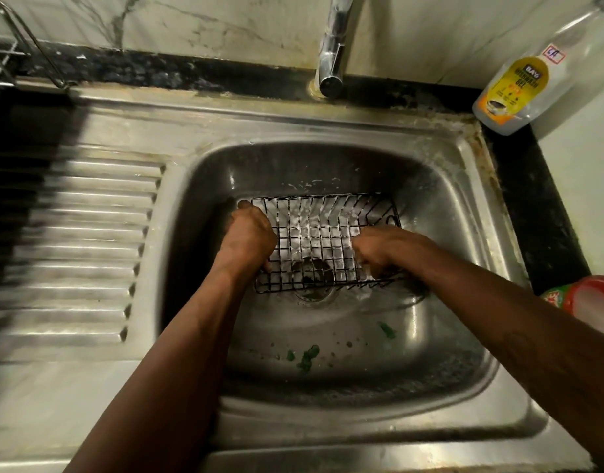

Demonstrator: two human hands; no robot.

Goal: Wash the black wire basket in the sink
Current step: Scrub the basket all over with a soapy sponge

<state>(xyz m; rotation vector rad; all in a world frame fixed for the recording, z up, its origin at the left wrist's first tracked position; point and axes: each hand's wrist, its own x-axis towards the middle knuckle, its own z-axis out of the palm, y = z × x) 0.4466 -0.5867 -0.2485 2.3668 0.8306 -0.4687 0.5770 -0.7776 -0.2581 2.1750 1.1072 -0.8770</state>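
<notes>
At frame centre, the black wire basket [322,240] sits in the sink [440,186] (over the drain); left hand [249,237] clenched on its left edge, right hand [379,249] closed at its right side

Your sink [440,186] is brushed stainless steel, dull-glossy and wet, with rusty staining along its upper-right rim; its drainboard [89,240] at left is the same ribbed metal. The black wire basket [322,213] you grip is thin coated wire, satin black, filmed with white foam. The tap [333,46] at top centre is polished chrome. At upper right, the dish gel bottle [519,90] is clear glossy plastic with a yellow label. The tabletop [539,206] is dark speckled stone.
</notes>
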